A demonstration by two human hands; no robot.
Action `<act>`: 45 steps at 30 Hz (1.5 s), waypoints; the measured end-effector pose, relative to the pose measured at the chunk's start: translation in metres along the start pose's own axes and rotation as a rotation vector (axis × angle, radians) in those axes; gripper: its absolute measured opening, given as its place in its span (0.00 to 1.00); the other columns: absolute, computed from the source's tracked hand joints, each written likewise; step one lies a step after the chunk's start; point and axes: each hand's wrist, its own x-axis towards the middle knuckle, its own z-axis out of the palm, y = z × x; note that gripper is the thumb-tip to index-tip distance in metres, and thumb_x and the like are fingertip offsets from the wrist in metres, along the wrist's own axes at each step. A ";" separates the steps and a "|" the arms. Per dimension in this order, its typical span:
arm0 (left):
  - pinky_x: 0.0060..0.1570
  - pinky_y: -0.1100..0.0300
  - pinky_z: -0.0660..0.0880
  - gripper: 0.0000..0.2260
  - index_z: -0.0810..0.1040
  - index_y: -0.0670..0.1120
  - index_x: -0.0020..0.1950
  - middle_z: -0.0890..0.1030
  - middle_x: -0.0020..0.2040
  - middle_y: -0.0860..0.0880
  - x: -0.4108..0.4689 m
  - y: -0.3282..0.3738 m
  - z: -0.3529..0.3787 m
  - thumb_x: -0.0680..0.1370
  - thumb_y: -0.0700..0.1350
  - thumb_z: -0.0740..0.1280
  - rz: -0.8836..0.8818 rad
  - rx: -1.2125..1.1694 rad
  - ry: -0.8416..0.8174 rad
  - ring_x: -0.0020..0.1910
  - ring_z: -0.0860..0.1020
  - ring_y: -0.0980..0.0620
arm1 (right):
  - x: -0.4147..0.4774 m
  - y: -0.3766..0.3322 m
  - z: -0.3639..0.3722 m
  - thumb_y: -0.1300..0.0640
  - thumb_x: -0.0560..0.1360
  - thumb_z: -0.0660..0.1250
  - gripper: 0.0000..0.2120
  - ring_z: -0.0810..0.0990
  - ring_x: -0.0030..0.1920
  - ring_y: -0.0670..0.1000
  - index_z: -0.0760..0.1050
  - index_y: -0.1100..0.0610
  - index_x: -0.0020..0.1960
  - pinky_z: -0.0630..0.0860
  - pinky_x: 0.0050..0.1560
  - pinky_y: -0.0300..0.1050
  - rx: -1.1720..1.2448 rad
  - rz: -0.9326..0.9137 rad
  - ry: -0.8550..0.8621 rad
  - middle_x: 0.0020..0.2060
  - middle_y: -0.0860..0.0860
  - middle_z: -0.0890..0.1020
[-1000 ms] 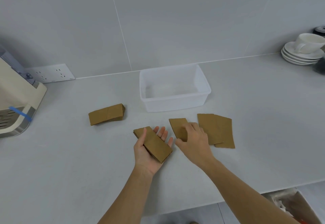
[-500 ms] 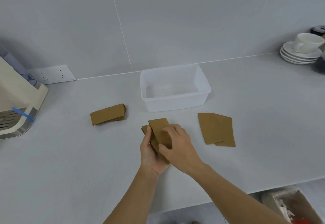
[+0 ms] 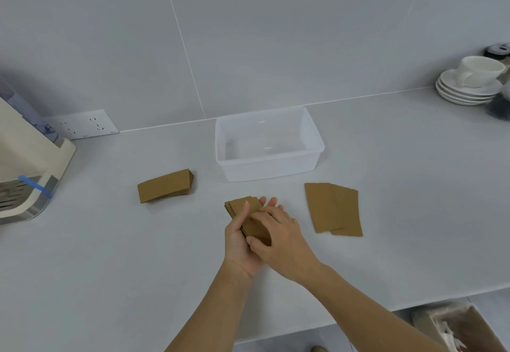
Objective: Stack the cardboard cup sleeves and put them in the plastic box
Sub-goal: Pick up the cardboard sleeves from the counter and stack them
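Observation:
A small stack of brown cardboard cup sleeves (image 3: 246,212) lies in my left hand (image 3: 238,244), palm up, thumb on its left edge. My right hand (image 3: 278,238) presses down on top of that stack, fingers over its near half. Two more flat sleeves (image 3: 332,209) overlap on the counter to the right. Another neat stack of sleeves (image 3: 165,189) rests to the left. The clear plastic box (image 3: 269,169) stands behind my hands with nothing inside.
A cream machine (image 3: 24,169) fills the left edge, a wall socket (image 3: 80,124) beside it. Stacked white saucers with a cup (image 3: 469,84) sit at the far right. Below the counter's front edge is an open cardboard box (image 3: 463,327).
My right hand picked a single sleeve off the counter, carried it left and laid it on the stack in my left hand. It now presses the stack flat.

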 end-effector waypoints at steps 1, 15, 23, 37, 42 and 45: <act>0.51 0.48 0.77 0.23 0.75 0.42 0.61 0.80 0.61 0.43 0.000 -0.001 0.002 0.69 0.51 0.69 -0.006 -0.008 0.000 0.58 0.79 0.43 | 0.000 0.002 -0.002 0.52 0.72 0.62 0.19 0.66 0.65 0.48 0.71 0.51 0.62 0.57 0.62 0.42 -0.006 -0.002 -0.005 0.64 0.47 0.71; 0.43 0.49 0.80 0.14 0.78 0.44 0.50 0.84 0.46 0.45 0.012 -0.015 0.014 0.68 0.47 0.71 -0.005 -0.017 0.191 0.46 0.83 0.44 | 0.010 0.037 -0.044 0.49 0.75 0.60 0.12 0.77 0.47 0.47 0.74 0.53 0.55 0.76 0.48 0.45 0.045 0.124 0.053 0.50 0.48 0.79; 0.49 0.43 0.79 0.15 0.79 0.42 0.50 0.83 0.46 0.43 0.017 -0.013 0.006 0.66 0.46 0.73 0.029 -0.077 0.214 0.46 0.83 0.44 | 0.022 0.083 -0.042 0.44 0.75 0.58 0.22 0.71 0.59 0.56 0.66 0.58 0.62 0.67 0.57 0.49 -0.482 0.298 0.154 0.61 0.56 0.73; 0.47 0.43 0.79 0.16 0.79 0.42 0.50 0.84 0.46 0.44 0.023 -0.017 0.003 0.66 0.47 0.73 0.032 -0.074 0.202 0.44 0.84 0.45 | 0.012 0.103 -0.028 0.46 0.75 0.56 0.21 0.68 0.63 0.57 0.63 0.58 0.63 0.65 0.61 0.50 -0.538 0.389 0.099 0.64 0.57 0.70; 0.47 0.43 0.79 0.17 0.79 0.42 0.52 0.83 0.47 0.43 0.026 -0.019 0.006 0.66 0.47 0.73 0.022 -0.079 0.188 0.44 0.83 0.45 | 0.013 0.095 -0.035 0.53 0.72 0.60 0.16 0.71 0.59 0.56 0.68 0.57 0.58 0.66 0.58 0.49 -0.426 0.329 0.085 0.62 0.55 0.71; 0.48 0.43 0.79 0.17 0.78 0.42 0.53 0.82 0.47 0.44 0.027 -0.020 0.011 0.66 0.47 0.73 0.018 -0.084 0.177 0.44 0.83 0.45 | 0.015 0.087 -0.045 0.54 0.71 0.62 0.15 0.72 0.55 0.55 0.71 0.58 0.56 0.66 0.56 0.47 -0.294 0.282 0.100 0.57 0.54 0.75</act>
